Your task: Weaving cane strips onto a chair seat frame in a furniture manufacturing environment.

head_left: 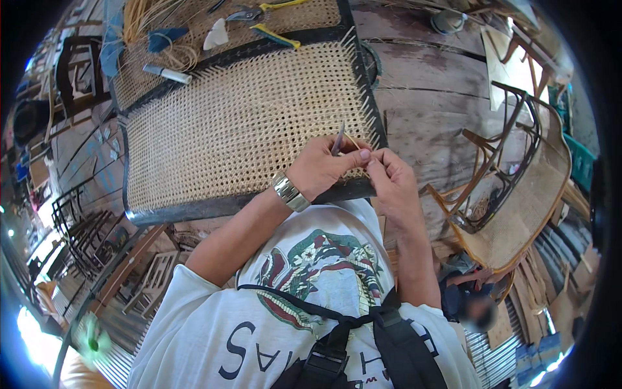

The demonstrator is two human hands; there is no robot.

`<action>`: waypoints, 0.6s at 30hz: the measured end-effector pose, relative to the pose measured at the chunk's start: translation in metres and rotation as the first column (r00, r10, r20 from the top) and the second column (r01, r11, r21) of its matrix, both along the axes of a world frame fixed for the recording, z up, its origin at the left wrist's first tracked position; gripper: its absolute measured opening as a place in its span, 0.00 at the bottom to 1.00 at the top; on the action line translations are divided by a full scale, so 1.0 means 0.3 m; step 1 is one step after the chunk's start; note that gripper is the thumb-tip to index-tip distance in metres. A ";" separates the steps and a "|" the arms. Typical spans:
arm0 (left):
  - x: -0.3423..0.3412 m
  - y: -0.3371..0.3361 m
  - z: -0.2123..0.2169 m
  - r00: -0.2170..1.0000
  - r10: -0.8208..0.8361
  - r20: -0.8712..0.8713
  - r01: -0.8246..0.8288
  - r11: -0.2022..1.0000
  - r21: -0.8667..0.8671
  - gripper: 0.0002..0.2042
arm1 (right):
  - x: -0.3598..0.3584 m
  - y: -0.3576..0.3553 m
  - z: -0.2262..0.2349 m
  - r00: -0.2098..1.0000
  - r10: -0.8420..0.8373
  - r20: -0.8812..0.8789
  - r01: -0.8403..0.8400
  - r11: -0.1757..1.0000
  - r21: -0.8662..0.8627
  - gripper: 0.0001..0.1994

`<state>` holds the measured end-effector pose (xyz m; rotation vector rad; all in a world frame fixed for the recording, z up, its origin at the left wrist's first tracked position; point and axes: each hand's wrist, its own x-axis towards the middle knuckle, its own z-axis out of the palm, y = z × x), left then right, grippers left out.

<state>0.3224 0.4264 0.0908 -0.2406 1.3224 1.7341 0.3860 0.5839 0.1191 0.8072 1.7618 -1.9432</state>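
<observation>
A woven cane panel (240, 123) in a dark frame lies before me, with loose strand ends sticking out along its right edge. Over its near right corner, my left hand (319, 167), with a metal watch on the wrist, is closed around a pointed metal tool (338, 139) whose tip points away from me. A thin yellowish cane strand (352, 141) rises beside the tool from the left fingers. My right hand (395, 178) meets the left thumb and is pinched closed at the strand's lower part. The fingers hide exactly where the strand ends.
On the panel's far part lie yellow-handled pliers (275, 36), a white lump (216, 34), a silvery tube (167, 73), blue cloth (166, 39) and coiled cane strands (181, 57). A wooden bench frame (518, 201) stands at right, near another person (466, 285). Chairs (81, 220) stand at left.
</observation>
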 end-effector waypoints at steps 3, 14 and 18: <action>-0.005 -0.016 -0.025 0.998 0.068 0.004 -0.067 0.995 -0.067 0.11 | -0.006 0.030 -0.010 0.996 0.080 -0.044 -0.080 0.997 0.004 0.08; -0.102 -0.050 -0.086 0.944 0.329 0.030 -0.323 0.939 -0.120 0.11 | 0.228 0.275 0.101 0.986 0.061 0.153 -0.076 0.992 0.097 0.07; -0.132 -0.039 -0.106 0.917 0.391 0.079 -0.382 0.918 -0.105 0.11 | 0.284 0.333 0.111 0.979 0.015 0.203 -0.043 0.990 0.137 0.08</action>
